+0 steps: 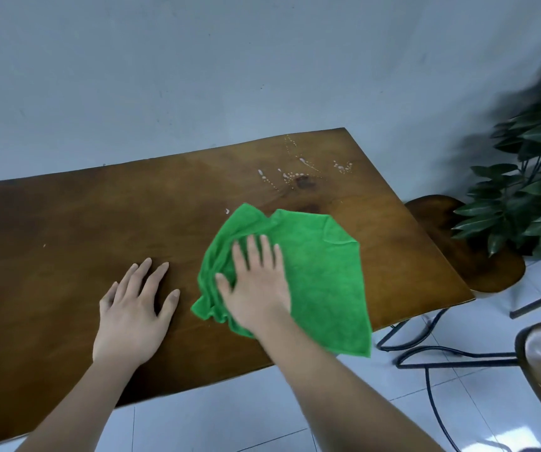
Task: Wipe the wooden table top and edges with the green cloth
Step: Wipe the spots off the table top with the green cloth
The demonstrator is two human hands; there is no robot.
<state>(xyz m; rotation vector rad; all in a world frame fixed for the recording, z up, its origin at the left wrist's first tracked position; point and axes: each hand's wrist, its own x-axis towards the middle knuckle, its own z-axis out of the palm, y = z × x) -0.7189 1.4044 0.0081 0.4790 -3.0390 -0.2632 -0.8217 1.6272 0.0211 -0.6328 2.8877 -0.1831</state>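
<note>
Wall: plain pale grey-blue wall (164, 76), evenly lit.
Floor: glossy white tiled floor (230, 415).
Plant: dark green leafy plant (530, 177) at right.
Stool: small brown wooden stool (477, 256) beneath plant.
Frame: thin black metal legs (432, 353).

The cloth (308, 275) is plain bright green. The table (66, 230) is mottled brown with a dark knot and whitish speckles (298, 172) beyond the cloth.

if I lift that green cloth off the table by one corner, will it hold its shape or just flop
Probably flop. The green cloth already lies in soft folds bunched under the right hand, and one corner droops past the wooden table edge. It looks thin and light, likely sliding easily on the smooth top, so it would drape and swing from a single corner.
</note>
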